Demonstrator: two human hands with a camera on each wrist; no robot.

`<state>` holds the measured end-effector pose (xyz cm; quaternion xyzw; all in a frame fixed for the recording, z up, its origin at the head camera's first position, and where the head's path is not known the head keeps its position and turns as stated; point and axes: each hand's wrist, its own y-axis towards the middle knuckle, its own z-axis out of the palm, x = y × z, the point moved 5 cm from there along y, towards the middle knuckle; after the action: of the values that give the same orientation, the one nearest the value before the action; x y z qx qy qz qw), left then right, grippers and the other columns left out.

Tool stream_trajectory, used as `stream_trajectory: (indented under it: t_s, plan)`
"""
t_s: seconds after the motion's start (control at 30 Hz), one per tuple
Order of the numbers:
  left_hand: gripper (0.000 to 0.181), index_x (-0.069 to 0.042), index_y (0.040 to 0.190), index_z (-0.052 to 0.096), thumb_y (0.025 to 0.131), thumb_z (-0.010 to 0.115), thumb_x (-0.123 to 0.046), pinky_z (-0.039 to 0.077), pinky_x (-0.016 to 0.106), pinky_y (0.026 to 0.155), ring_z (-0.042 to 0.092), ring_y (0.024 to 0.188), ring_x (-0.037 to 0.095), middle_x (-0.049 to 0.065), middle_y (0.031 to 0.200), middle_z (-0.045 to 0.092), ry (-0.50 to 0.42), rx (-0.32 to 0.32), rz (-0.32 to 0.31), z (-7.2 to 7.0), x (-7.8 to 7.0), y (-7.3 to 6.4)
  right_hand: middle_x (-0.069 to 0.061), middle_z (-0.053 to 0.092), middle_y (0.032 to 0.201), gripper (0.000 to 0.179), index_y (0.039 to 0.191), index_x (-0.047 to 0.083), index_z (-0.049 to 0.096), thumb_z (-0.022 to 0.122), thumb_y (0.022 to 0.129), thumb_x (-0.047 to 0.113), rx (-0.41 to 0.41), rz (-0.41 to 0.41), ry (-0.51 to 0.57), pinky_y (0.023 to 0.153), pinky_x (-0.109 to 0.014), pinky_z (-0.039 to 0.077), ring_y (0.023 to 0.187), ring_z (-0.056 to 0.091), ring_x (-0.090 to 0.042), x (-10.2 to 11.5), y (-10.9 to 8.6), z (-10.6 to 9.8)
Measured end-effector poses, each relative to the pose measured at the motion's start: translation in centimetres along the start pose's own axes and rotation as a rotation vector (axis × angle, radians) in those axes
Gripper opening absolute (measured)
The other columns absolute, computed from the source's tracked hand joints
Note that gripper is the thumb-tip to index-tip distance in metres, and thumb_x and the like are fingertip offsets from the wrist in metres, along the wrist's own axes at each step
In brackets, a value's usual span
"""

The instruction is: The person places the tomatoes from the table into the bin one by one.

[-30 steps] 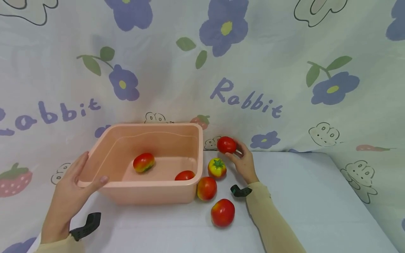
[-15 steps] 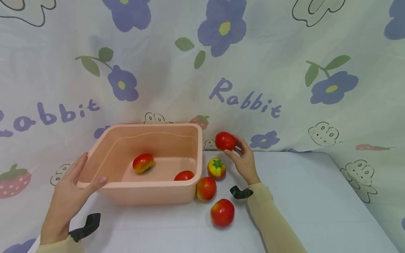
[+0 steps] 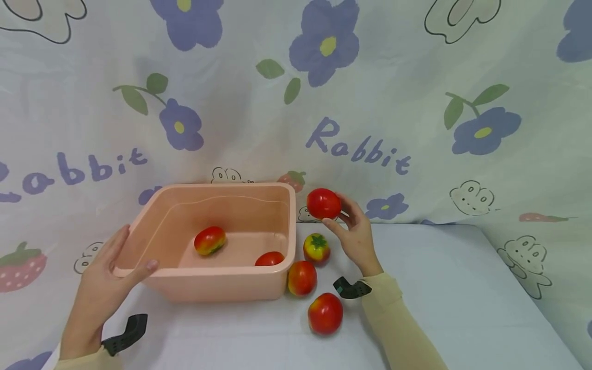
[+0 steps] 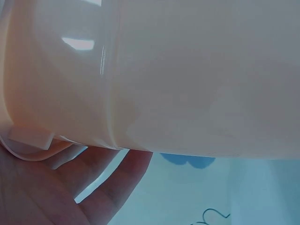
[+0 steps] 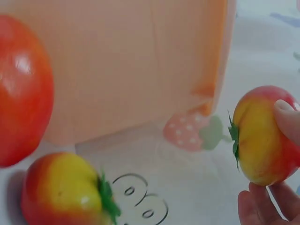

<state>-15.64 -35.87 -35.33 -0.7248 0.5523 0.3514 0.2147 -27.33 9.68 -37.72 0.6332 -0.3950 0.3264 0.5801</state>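
In the head view my left hand (image 3: 99,288) grips the left rim of a peach-coloured plastic bin (image 3: 222,287), thumb over the edge and fingers outside. The left wrist view has the fingers (image 4: 119,183) against the bin's outer wall (image 4: 187,79). To the right of the bin, my right hand (image 3: 357,236) pinches a red tomato (image 3: 322,203) above the table. That tomato (image 5: 260,136) shows a yellow side with green leaves in the right wrist view. Two tomatoes lie inside the bin, one left of centre (image 3: 210,240) and one (image 3: 270,259) partly hidden by the front rim.
Beside the bin's right wall stand a yellow-topped tomato (image 3: 316,248) and a red-orange tomato (image 3: 302,278). Another red tomato (image 3: 326,313) sits nearer the front on the white table (image 3: 444,288). A printed cloth (image 3: 259,118) hangs behind.
My right hand has lifted the tomato a little and brought it slightly left, nearer the bin's rim. The left hand and the other tomatoes stay where they were.
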Motion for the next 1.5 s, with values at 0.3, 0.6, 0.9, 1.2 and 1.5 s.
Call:
stream_trajectory:
  t_s: [0.3, 0.6, 0.9, 1.2, 1.5]
  plan:
    - [0.105, -0.025, 0.162, 0.002, 0.089, 0.074, -0.044, 0.025, 0.084, 0.097, 0.022, 0.14, 0.061, 0.019, 0.167, 0.005, -0.003, -0.004, -0.013, 0.0, 0.1, 0.0, -0.005, 0.057, 0.141, 0.06, 0.144, 0.01, 0.053, 0.077, 0.089, 0.009, 0.035, -0.033, 0.037, 0.107, -0.03, 0.048, 0.128, 0.054, -0.018, 2.6, -0.4, 1.0]
    - [0.105, -0.023, 0.162, 0.002, 0.089, 0.074, -0.046, 0.025, 0.084, 0.097, 0.022, 0.14, 0.061, 0.021, 0.167, 0.006, 0.021, -0.008, -0.023, 0.0, 0.0, -0.1, -0.003, 0.058, 0.14, 0.061, 0.143, 0.011, 0.053, 0.078, 0.087, 0.006, 0.098, -0.069, 0.061, 0.105, -0.029, 0.049, 0.126, 0.056, -0.019, 4.5, -1.5, 2.5]
    - [0.106, -0.023, 0.162, 0.001, 0.089, 0.073, -0.048, 0.026, 0.084, 0.096, 0.023, 0.139, 0.061, 0.022, 0.167, 0.006, 0.031, -0.007, -0.034, 0.0, -0.1, -0.1, -0.003, 0.056, 0.142, 0.063, 0.144, 0.01, 0.053, 0.079, 0.087, 0.007, 0.165, -0.064, 0.081, 0.108, -0.032, 0.048, 0.127, 0.056, -0.022, 5.1, -2.4, 4.1]
    - [0.105, -0.023, 0.163, 0.002, 0.089, 0.073, -0.047, 0.025, 0.084, 0.096, 0.022, 0.14, 0.061, 0.021, 0.166, 0.007, 0.025, -0.013, -0.026, 0.1, -0.2, -0.1, 0.0, 0.055, 0.142, 0.064, 0.145, 0.014, 0.052, 0.079, 0.087, 0.009, 0.187, -0.04, 0.082, 0.107, -0.032, 0.048, 0.125, 0.057, -0.02, 5.7, -3.2, 5.2]
    - [0.106, -0.021, 0.163, 0.002, 0.089, 0.073, -0.048, 0.026, 0.084, 0.096, 0.023, 0.139, 0.062, 0.023, 0.166, 0.007, 0.04, -0.016, -0.028, 0.1, 0.0, 0.1, 0.005, 0.055, 0.143, 0.065, 0.146, 0.019, 0.051, 0.079, 0.087, 0.011, 0.231, -0.077, 0.089, 0.11, -0.035, 0.047, 0.128, 0.055, -0.017, 6.3, -3.9, 6.5]
